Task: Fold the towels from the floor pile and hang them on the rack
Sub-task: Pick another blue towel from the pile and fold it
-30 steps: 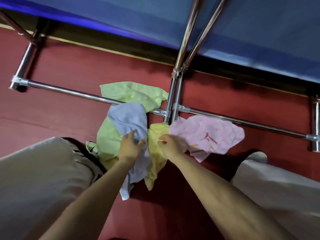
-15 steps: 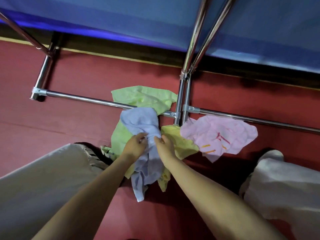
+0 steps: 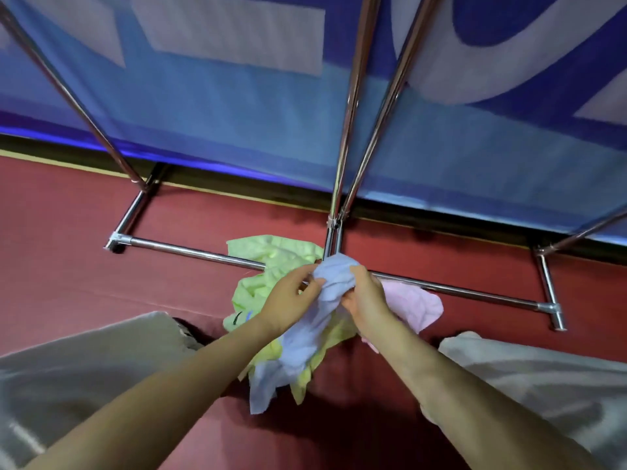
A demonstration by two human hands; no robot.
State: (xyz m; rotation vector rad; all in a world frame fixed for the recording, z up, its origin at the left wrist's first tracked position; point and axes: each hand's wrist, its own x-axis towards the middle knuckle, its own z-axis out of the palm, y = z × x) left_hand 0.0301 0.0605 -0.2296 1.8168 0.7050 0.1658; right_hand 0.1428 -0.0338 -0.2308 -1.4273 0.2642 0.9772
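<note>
Both hands' fingers, left hand (image 3: pixel 288 300) and right hand (image 3: pixel 366 300), clamp the blue towel (image 3: pixel 325 320); no legible writing

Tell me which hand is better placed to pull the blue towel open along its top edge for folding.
Probably the right hand. Both hands grip the bunched blue towel, but the right holds its upper edge with open floor beside it, while the left hand can anchor.

Held towel (image 3: pixel 334 286): pale lavender-blue. Floor pile: light green towel (image 3: pixel 271 262), yellow towel (image 3: pixel 325 340), pink towel (image 3: pixel 415 307). Rack (image 3: pixel 190 251): shiny chrome. Floor (image 3: pixel 68 232): dark red. Backdrop banner (image 3: pixel 237 130): blue with white shapes. Trousers (image 3: pixel 84 361): beige.
</note>
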